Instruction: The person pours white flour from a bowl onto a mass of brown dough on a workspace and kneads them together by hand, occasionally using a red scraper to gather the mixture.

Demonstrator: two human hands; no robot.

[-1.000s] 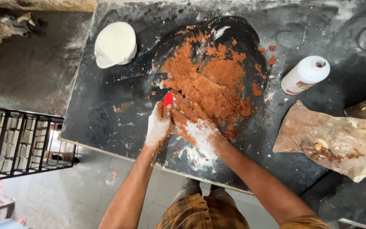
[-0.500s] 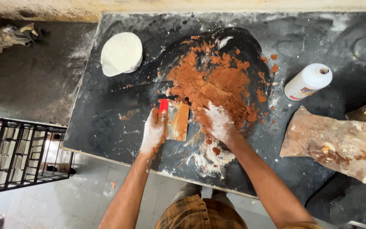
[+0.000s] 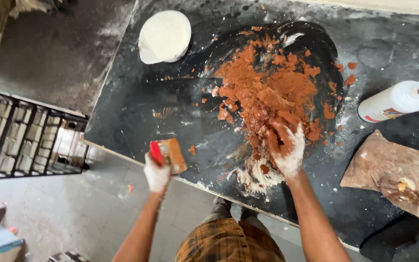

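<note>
Clay-coloured powder (image 3: 267,92) is lying heaped in the middle of the black table (image 3: 136,106), and the right hand (image 3: 284,145) is digging into its near edge at about 6 o'clock of the heap. The fingers are curling into the crumbly mass, caked in orange and white, so how tightly they are closing is hard to make out; some fingertips are being hidden by the powder itself. At 9 o'clock of the heap, near the table's front edge, the left hand (image 3: 157,173) is gripping a scraper (image 3: 169,154) with a red handle, fingers wrapped shut around it, its blade smeared orange. A smear of white paste (image 3: 255,177) is spreading just below the right hand. At 11 o'clock a round white lump (image 3: 165,36) is sitting well apart from the heap. At 3 o'clock a white bottle (image 3: 394,101) is lying on its side, and at 4 o'clock a crumpled brown bag (image 3: 398,177) is running off the right edge. A dark metal rack (image 3: 20,131) is standing off the table at the left, cut by the frame. Compared with half a second ago, the left hand has pulled the scraper away from the heap toward the table's edge, while the right hand has stayed in the powder.
</note>
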